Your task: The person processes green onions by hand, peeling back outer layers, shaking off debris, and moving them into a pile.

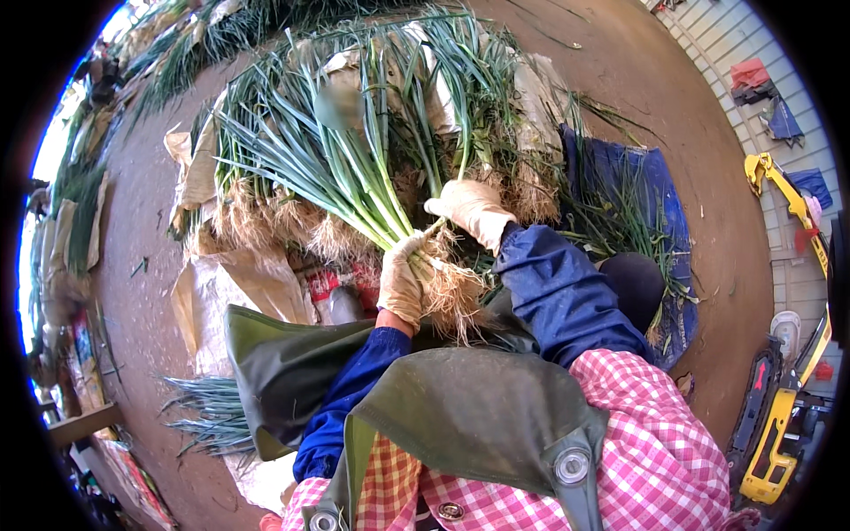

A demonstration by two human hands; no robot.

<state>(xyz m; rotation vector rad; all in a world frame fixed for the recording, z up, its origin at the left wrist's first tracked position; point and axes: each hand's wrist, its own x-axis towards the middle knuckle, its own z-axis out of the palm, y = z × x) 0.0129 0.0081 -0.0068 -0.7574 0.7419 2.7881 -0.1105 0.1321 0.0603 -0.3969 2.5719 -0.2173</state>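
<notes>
My left hand (pixel 401 281), in a pale work glove, is wrapped round a bunch of green onions (pixel 372 181) just above its roots. The green leaves fan out away from me, and the tangled, pale brown roots hang toward my lap. Close by on the right, my gloved right hand (pixel 474 211) is closed at the side of the bunch, seemingly on a thin green onion stalk; its fingertips are partly hidden. Beyond both hands lies a wide heap of more green onions (pixel 266 133), roots facing me.
Pale woven sacks (pixel 235 288) lie under and beside the heap. At right is a blue tarp (pixel 677 257) with loose leaves. A dark green apron (pixel 478 389) covers my lap. Another small onion pile (pixel 212 416) lies at left. A yellow excavator-shaped machine (pixel 770 442) stands far right.
</notes>
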